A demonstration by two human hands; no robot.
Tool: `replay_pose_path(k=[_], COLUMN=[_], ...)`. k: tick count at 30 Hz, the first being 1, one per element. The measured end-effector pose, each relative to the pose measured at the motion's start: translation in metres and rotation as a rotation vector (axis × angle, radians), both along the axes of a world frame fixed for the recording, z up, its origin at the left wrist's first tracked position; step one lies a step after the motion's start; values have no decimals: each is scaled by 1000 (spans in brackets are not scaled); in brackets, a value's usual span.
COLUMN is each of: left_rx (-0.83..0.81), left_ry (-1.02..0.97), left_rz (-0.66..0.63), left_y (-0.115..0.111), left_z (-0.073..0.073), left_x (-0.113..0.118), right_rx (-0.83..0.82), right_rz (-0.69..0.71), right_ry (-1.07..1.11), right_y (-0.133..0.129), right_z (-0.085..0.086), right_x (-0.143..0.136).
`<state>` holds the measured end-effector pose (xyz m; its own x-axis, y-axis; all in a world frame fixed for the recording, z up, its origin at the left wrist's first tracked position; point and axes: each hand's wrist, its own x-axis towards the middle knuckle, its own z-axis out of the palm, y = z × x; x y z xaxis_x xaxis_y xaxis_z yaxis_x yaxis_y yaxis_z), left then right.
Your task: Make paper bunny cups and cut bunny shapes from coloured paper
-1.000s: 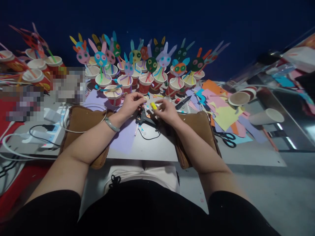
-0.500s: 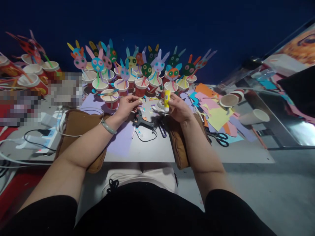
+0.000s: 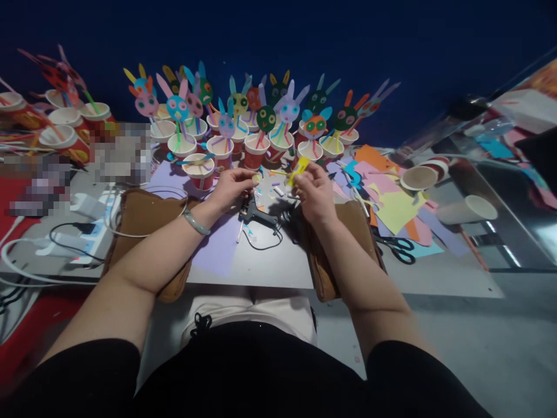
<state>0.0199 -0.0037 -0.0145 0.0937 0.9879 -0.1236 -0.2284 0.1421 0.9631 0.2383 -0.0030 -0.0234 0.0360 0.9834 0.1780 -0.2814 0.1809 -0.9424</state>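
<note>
My left hand (image 3: pixel 232 188) pinches a small pale round piece (image 3: pixel 256 179) between thumb and fingertips, just above the black glue gun (image 3: pixel 260 217). In my right hand (image 3: pixel 315 191) is a yellow glue stick (image 3: pixel 298 170), tilted and blurred, held a short way to the right of the pale piece without touching it. Beyond both hands stand red-and-white paper cups (image 3: pixel 256 152) holding colourful paper animal faces (image 3: pixel 266 118) on stems.
Brown cushions (image 3: pixel 145 232) lie under both forearms. Coloured paper pieces (image 3: pixel 398 209) and black scissors (image 3: pixel 398 248) lie at the right, with tipped paper cups (image 3: pixel 467 210) beyond. A power strip (image 3: pixel 93 235) with cables is at the left.
My right hand has turned, tipping the yellow glue stick from upright to a slant. The left hand keeps its pinch on the pale piece. The whole view has shifted slightly.
</note>
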Motion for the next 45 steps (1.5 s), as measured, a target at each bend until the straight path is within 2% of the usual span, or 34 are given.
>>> replay_pose_path(k=[3, 5, 7, 10, 12, 14, 15, 19, 21, 23, 25, 27, 32, 38, 42, 45], left_rx=[-17, -39, -61, -85, -85, -86, -90, -97, -115, -154, -183, -189, -166, -195, -199, -202], left_ry=[-5, 3, 14, 16, 8, -2, -9, -32, -43, -52, -55, -60, -84, -85, -76, -71], left_rz=[-25, -39, -47, -40, -32, -29, -28, -55, -76, -94, -114, -143, -216, -253, -236, -210], left_y=[-2, -4, -6, -7, -7, -6, -6, -6, -7, -9, -11, -12, -15, -17, -18, -17], left_z=[2, 4, 6, 8, 8, 7, 6, 5, 6, 7, 7, 5, -2, 1, 3, 5], left_x=[1, 3, 4, 6, 6, 7, 7, 8, 9, 10, 11, 11, 12, 13, 13, 13], right_rx=[84, 107, 87, -81, -143, -202, -218, -140, 132, 363, 538, 639, 671, 701, 722, 725], right_rz=[72, 21, -125, -491, -593, -579, -549, -389, -302, -276, -272, -271, -267, -193, -239, -300], right_ry=[-107, -127, -86, 96, 129, 123, 116, 37, -199, -420, -628, -786, -969, -1075, -1125, -1084], right_y=[-21, -17, -2, 30, 45, 50, 49, 23, 5, -11, -22, -25, -22, -21, -17, -15], right_z=[0, -2, -2, 6, 13, 16, 15, 1, -6, -11, -13, -15, -20, -20, -20, -22], right_x=[-26, -21, 1, 52, 79, 88, 83, 29, 3, -12, -15, -12, -9, -12, -11, -8])
